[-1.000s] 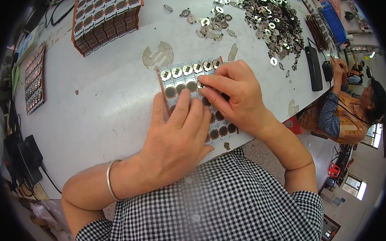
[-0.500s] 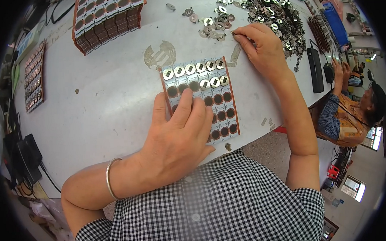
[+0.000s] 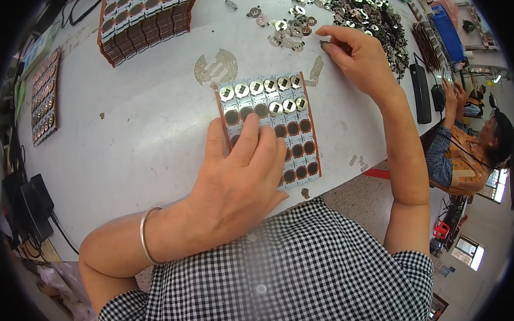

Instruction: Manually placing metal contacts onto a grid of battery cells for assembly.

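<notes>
My left hand [image 3: 228, 171] lies flat with fingers spread over the lower left of a circuit board panel [image 3: 259, 123], holding nothing. The panel carries rows of dark round pads. Shiny metal clips [image 3: 255, 88] sit across its top row and on the right half of the second row. My right hand [image 3: 362, 62] is above the table to the panel's upper right. A small dark metal piece [image 3: 324, 44] shows at its thumb tip, with the index finger raised apart from it; the other fingers are partly hidden. Several loose metal clips [image 3: 281, 26] lie beside this hand.
A heap of metal clips [image 3: 380, 37] spreads at the far right. Stacked circuit board panels [image 3: 148, 40] stand at the far left, with another panel [image 3: 46, 96] at the left edge. A black bar-shaped device [image 3: 420, 92] lies at right. A co-worker [image 3: 472, 148] sits beyond.
My right hand has shifted slightly right, away from the loose clips, and its index finger has lifted from the thumb. My left hand stays on the panel; the view has shifted slightly.
</notes>
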### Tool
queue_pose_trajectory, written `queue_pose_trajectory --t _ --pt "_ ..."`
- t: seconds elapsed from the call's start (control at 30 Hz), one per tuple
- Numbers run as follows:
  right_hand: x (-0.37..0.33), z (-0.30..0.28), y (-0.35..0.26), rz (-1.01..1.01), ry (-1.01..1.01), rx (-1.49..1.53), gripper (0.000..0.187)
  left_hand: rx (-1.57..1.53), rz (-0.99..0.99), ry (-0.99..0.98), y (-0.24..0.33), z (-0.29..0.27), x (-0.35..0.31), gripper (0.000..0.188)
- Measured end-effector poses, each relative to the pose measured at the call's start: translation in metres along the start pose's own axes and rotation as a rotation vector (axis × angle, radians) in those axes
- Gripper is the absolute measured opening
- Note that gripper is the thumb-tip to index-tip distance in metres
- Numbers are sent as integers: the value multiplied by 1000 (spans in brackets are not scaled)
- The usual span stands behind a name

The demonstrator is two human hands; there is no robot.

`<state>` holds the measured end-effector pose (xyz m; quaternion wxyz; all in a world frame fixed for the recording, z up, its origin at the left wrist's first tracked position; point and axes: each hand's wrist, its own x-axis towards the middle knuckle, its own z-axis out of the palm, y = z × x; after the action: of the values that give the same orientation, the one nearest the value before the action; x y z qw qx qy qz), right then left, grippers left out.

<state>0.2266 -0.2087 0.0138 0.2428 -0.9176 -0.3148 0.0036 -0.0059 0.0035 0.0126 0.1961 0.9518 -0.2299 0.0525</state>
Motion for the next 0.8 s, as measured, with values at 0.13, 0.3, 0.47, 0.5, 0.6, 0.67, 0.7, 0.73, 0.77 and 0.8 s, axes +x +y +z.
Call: queue_pose_trajectory --t 0.13,0.3,0.47,0.5,0.6,0.67,0.7,0.73,0.77,0.8 --pt "4 -7 -15 164 -187 -12 18 -4 -12 5 -1 2 -2 76" --pt "-24 0 -48 284 -313 874 27 -6 -6 -2 -1 0 0 76" --pt "-46 14 -76 -197 10 409 36 -20 -11 5 -1 1 -2 75" --pt "-48 15 -77 -287 38 336 36 -14 -10 6 -1 1 -2 75" --pt "-51 18 -76 -335 66 279 33 -9 -7 7 -1 0 -1 75" --pt "-50 17 -75 -321 29 277 30 -8 -8 5 -1 0 -1 75" --pt "-50 17 -75 -308 -8 275 26 -9 -9 14 -1 1 -2 75" --pt "-52 17 -77 -306 -7 274 26 -10 -7 24 -1 2 -2 75" --pt "-56 19 -83 -53 -94 514 22 -11 -5 24 0 2 -2 75" --pt "-57 20 -87 206 -180 749 18 2 -1 20 0 3 -2 75"
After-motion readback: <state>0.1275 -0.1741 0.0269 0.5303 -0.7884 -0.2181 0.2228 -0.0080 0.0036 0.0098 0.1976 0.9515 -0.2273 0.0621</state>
